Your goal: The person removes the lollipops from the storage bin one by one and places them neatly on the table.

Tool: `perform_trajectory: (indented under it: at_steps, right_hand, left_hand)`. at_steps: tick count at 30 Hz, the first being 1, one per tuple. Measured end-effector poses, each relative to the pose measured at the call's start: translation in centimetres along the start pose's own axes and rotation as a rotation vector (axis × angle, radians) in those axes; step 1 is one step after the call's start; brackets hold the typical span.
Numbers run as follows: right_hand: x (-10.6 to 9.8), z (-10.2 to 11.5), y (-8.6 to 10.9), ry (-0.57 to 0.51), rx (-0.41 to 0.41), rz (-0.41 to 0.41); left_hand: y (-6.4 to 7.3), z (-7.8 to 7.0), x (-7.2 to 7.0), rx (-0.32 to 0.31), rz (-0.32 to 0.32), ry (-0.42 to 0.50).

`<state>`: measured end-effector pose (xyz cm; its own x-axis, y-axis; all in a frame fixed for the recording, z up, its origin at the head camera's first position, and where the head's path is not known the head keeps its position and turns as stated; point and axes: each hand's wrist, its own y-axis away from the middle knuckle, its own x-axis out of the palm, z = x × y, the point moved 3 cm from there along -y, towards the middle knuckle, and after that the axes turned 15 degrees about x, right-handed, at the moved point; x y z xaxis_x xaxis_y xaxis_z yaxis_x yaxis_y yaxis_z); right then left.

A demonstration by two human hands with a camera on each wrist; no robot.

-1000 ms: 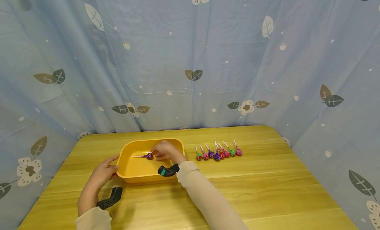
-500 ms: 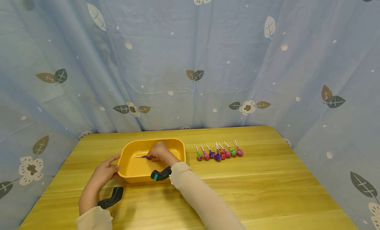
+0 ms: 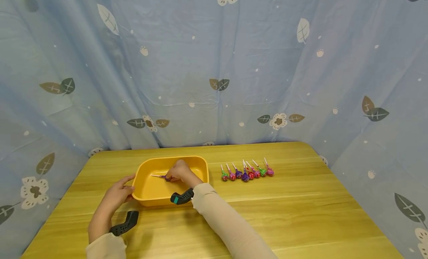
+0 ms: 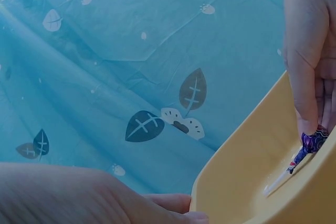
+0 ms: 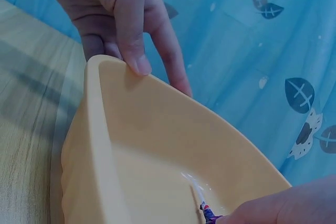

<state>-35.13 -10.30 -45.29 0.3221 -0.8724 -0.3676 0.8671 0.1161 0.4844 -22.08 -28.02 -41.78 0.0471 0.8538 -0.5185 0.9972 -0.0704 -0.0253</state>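
Observation:
A yellow plastic tub (image 3: 148,190) stands on the table's left half. My left hand (image 3: 117,194) holds its left end; in the right wrist view the thumb lies on the rim, with the other fingers along the outside. Inside the tub, my right hand (image 3: 182,171) pinches the purple-wrapped head of a lollipop (image 4: 311,142). Its white stick points left, close to the tub's floor. Part of the wrapper is hidden behind the fingers. In the right wrist view only the stick and a bit of the wrapper of this lollipop (image 5: 206,211) show.
Right of the tub, several wrapped lollipops (image 3: 245,176) in green, pink, purple and red lie in a row on the wooden table (image 3: 284,214), sticks pointing away. A blue patterned curtain (image 3: 187,84) hangs behind the table and along its sides.
My right hand has moved slightly left inside the tub and taken hold of the purple lollipop's head, which it was beside one second ago. My left hand stays at the tub's left end.

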Motion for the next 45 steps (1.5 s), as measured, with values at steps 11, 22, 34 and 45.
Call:
perform_trajectory:
  at_steps: [11,22,34,45]
  right_hand:
    - [-0.9,0.0,1.1,-0.003,-0.006,0.004]
    - [-2.9,0.1,3.5,-0.069,-0.035,0.137]
    - [-6.2,-0.8,5.5,-0.129,-0.105,0.215]
    - [-9.6,-2.3,6.6,-0.203,-0.173,0.195]
  left_hand:
    - [0.1,-0.1,0.0,-0.001,0.012,-0.001]
    - [-0.1,0.2,-0.1,-0.003,0.018,-0.003]
    - [0.1,0.1,-0.2,0.014,0.020,-0.001]
    - [0.0,0.1,-0.2,0.019,0.020,-0.001]
